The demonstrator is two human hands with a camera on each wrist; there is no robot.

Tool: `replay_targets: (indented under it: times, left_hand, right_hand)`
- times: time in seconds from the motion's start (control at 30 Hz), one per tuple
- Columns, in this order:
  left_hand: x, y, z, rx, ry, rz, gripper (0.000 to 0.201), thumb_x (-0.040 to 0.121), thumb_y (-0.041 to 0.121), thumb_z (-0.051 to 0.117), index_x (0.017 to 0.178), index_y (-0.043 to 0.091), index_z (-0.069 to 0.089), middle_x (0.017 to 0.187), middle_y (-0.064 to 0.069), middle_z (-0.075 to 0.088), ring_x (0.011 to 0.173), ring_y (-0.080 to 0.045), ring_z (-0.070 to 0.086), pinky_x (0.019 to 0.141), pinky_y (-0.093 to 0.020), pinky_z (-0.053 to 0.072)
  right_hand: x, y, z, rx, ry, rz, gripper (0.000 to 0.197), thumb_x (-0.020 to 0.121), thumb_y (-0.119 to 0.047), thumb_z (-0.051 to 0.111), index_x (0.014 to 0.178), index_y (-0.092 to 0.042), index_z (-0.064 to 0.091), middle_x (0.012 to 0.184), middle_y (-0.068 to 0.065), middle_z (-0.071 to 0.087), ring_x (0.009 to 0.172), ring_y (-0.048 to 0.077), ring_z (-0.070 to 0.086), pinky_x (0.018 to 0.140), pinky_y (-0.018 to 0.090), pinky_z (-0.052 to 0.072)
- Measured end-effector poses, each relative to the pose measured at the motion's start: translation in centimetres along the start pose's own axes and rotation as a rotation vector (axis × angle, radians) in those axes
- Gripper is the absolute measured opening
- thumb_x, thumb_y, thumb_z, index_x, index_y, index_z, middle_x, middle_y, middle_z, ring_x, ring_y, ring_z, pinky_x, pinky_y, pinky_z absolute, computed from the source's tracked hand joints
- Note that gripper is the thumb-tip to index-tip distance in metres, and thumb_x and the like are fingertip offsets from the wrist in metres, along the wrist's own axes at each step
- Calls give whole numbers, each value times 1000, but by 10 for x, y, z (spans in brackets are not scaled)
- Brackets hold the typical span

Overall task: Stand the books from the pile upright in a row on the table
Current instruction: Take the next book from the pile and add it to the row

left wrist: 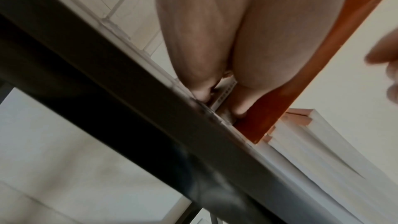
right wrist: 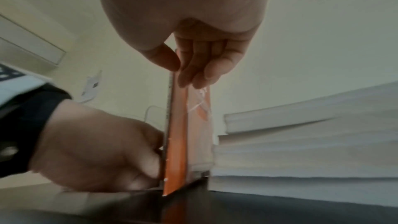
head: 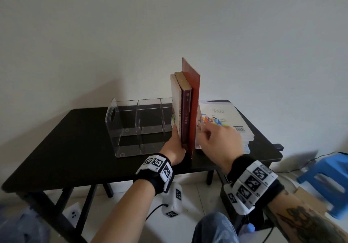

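Three books stand upright on the black table: a pale-covered book, a maroon book and a tall thin red book. My left hand grips the lower near edge of the pale and maroon books, its thumb against the red book. A thin illustrated book stands against the red book's right side. My right hand pinches its near edge. The pile lies flat to the right.
A clear acrylic divider rack sits just left of the upright books. The table backs onto a plain wall. A blue stool and cables are on the floor to the right, off the table's edge.
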State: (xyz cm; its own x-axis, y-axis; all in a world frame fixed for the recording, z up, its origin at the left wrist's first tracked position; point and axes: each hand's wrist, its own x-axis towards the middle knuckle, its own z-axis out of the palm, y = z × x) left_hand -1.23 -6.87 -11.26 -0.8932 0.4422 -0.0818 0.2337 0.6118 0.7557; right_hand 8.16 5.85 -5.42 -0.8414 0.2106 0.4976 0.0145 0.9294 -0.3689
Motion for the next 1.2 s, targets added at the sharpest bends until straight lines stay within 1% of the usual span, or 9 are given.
replay_targets:
  times: [0.1,0.2,0.3,0.47,0.67,0.83,1.0,1.13,1.2]
  left_hand:
    - [-1,1,0,11,-5,-7,86,94,26,50,150,29,-15,136,-13,54,112,-31,60,97,-39,46]
    - [0,-1,1,-7,-4,10,85,94,26,51,151,29,-12,139,-12,51,115,-30,58,102,-42,44]
    - [3,-3,2,3,-2,6,87,94,23,51,150,29,-14,137,-13,52,110,-29,61,99,-40,46]
    - [1,-1,2,-12,-19,-13,87,95,24,50,151,28,-17,138,-10,52,111,-26,60,97,-34,44]
    - [-2,0,1,-15,-15,-8,87,95,24,51,151,28,-15,140,-10,51,116,-27,58,98,-33,41]
    - [-4,1,1,-16,3,-2,86,95,28,50,150,28,-16,136,-13,53,108,-28,62,97,-38,45]
    - [-5,4,0,-51,1,-36,85,96,24,50,148,25,-17,127,-14,59,94,-23,62,88,-33,45]
    - [-5,5,-2,-43,-21,-41,93,96,20,50,145,34,-27,128,-13,58,96,-24,63,97,-39,46]
    - [-6,6,-3,-35,-18,-26,94,96,19,48,142,40,-31,125,-14,60,93,-24,64,99,-42,47]
  right_hand:
    - [15,24,-4,-93,-41,121,19,87,-32,48,85,-19,62,80,0,65,75,24,58,64,32,49]
    - [30,49,-3,-166,-74,209,35,91,-36,48,115,-12,59,114,8,59,107,27,52,85,39,48]
    - [44,74,-6,-257,-195,367,48,94,-41,45,123,-3,50,127,19,53,117,36,46,95,43,41]
    - [57,100,-18,-76,-317,559,34,91,-37,59,75,-8,49,91,14,64,77,31,55,66,32,44]
    - [66,104,-36,19,-288,661,36,75,-29,81,69,-7,52,73,8,59,62,20,52,50,27,37]
    - [71,102,-55,310,-302,739,21,81,-12,66,67,1,58,37,5,54,28,13,42,34,17,30]
    - [73,86,-63,605,-36,595,18,85,-8,57,69,-1,52,60,20,58,28,13,38,30,17,26]
    - [67,57,-69,523,329,381,13,87,-22,53,87,-10,47,60,11,64,40,18,54,43,29,42]
    - [64,43,-75,615,355,301,19,88,-26,56,95,-8,50,64,5,69,46,14,63,43,26,47]
